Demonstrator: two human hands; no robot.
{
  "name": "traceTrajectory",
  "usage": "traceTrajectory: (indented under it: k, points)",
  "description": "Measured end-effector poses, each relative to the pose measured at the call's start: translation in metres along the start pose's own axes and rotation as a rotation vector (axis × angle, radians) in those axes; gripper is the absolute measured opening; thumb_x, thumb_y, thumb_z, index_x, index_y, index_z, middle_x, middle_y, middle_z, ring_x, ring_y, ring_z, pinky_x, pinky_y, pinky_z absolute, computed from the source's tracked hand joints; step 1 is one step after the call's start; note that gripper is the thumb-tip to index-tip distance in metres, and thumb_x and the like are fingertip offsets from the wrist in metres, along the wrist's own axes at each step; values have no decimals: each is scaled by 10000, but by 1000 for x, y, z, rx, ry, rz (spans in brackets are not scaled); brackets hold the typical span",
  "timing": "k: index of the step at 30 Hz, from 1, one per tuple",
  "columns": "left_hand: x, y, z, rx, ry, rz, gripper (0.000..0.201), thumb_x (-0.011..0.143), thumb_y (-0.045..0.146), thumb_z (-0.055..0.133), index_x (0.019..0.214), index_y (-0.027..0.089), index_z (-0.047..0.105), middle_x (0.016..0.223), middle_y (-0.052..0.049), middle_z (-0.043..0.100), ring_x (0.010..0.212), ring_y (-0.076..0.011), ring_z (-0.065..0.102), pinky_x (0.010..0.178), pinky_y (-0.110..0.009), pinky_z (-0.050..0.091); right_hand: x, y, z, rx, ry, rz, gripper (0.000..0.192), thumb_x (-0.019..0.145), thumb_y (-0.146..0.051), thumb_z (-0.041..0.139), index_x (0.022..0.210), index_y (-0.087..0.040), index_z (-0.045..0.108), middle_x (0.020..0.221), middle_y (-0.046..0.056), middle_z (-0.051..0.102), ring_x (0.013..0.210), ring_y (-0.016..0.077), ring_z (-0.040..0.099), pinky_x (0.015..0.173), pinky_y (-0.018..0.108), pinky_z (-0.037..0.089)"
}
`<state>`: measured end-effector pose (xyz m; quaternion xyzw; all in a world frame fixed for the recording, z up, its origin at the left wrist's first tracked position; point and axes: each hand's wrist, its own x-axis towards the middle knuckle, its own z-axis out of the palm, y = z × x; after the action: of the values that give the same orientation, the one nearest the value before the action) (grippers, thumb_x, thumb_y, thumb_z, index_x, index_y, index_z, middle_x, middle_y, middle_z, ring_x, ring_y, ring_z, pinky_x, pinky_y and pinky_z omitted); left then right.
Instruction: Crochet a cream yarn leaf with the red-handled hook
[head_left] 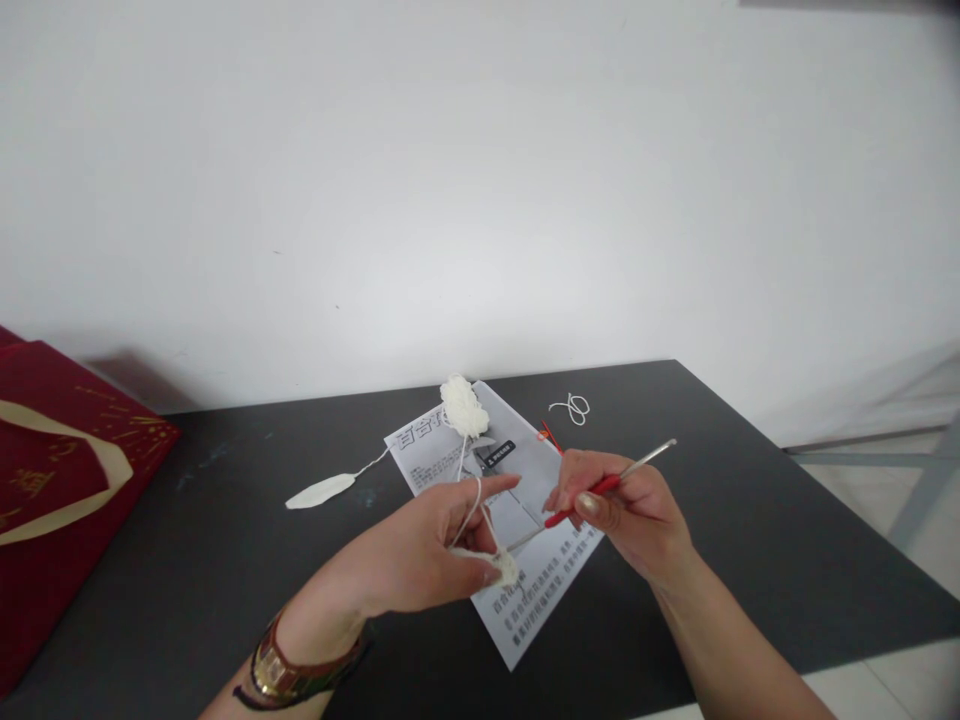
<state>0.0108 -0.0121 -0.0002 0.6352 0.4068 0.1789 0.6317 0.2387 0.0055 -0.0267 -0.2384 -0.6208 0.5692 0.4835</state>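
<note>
My left hand [442, 545] pinches a small piece of white crochet work [508, 570] between thumb and fingers, its index finger stretched out with white yarn [480, 500] looped over it. In my right hand [626, 510] is a crochet hook [600, 487] with a red grip and metal ends. Its far tip reaches to the crochet piece; whether it passes through a stitch is too small to tell. The yarn runs back to a white yarn ball [463, 406] on a printed sheet [540, 590] under both hands.
A finished white leaf-shaped crochet piece [321, 491] with a yarn tail lies on the dark table [247, 560] at left. A red gift bag [67, 560] stands at the far left. Behind my right hand are a small red tool [551, 436] and a loose white yarn scrap [576, 409].
</note>
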Motion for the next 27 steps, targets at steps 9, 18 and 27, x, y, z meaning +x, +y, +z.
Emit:
traceTrajectory:
  k: [9,18,27]
  points:
    - [4,-9,2,105,102,-21,730,734,149,609,1428,215,392,723,37,539,647,-137,503,574,-252,372,2,-22,10,-461,-137,-260,80,873,-184,592,822,-157,648,710,29,609,679,150,542,619,287,410]
    - [13,-11,-2,-112,381,21,620,697,166,671,1299,131,529,720,13,558,671,-156,513,611,-279,379,-6,-11,28,-888,-148,-783,101,857,-102,547,909,-109,634,694,67,681,624,164,603,622,323,527]
    - [19,2,14,-419,528,76,740,687,290,750,1346,119,462,683,28,575,609,-116,500,611,-260,374,0,10,19,-959,-86,-922,208,831,-71,591,1031,-53,646,834,120,743,754,194,686,671,332,602]
